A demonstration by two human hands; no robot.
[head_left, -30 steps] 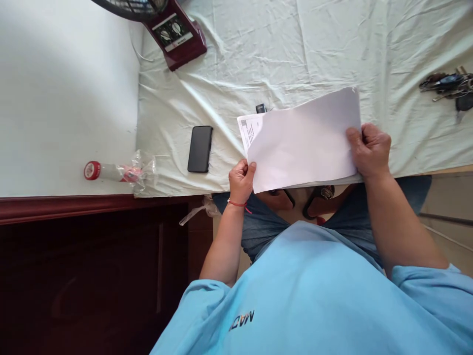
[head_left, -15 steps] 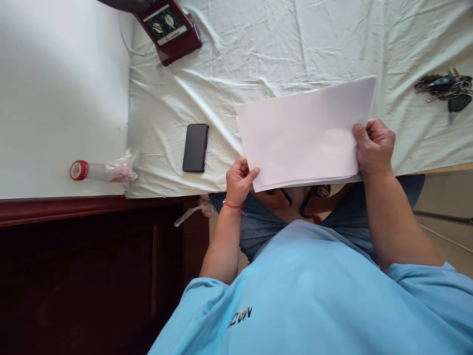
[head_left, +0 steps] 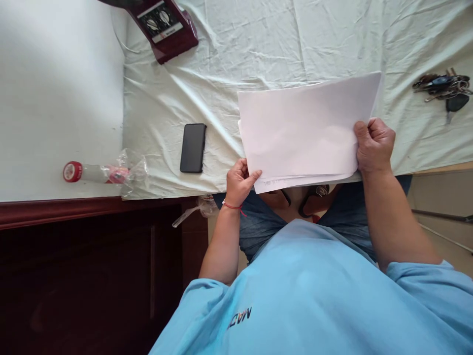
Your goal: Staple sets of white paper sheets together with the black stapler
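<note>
We see a bed covered in a creased pale sheet (head_left: 281,44), butting at nine o'clock against a white worktop (head_left: 55,98) with a dark wood front. A black phone (head_left: 193,148) lies at nine o'clock from the papers; keys (head_left: 445,91) sit at three o'clock, a maroon fan base (head_left: 162,24) at eleven o'clock, and what may be a wrapped bottle (head_left: 99,172) on the worktop. Our right hand (head_left: 374,145) is clenched on the stack of papers (head_left: 306,128) at its right edge; our left hand (head_left: 240,181) pinches the lower left corner. Since half a second ago, the sheets have fanned apart, baring a printed lower edge.
</note>
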